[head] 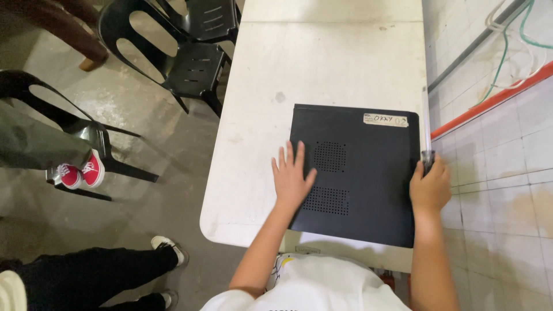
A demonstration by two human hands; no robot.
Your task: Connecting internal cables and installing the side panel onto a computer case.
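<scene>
The left hand [292, 178] lies flat and spread on the black case [357, 173]; the right hand [430, 187] grips a screwdriver [427, 135] at its edge. It looks heavy, rigid, best held by its sides.

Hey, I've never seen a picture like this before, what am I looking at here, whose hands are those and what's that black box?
This single picture comes from a camera worn on a person's head, looking down at their own arms. No machine is involved. On the white table lies a flat black computer case with vent holes and a paper label. The left hand rests flat on its top panel. The right hand grips a tool handle, probably a screwdriver, at the case's right edge. Black plastic chairs stand to the left, where other people's legs and red shoes show.
</scene>
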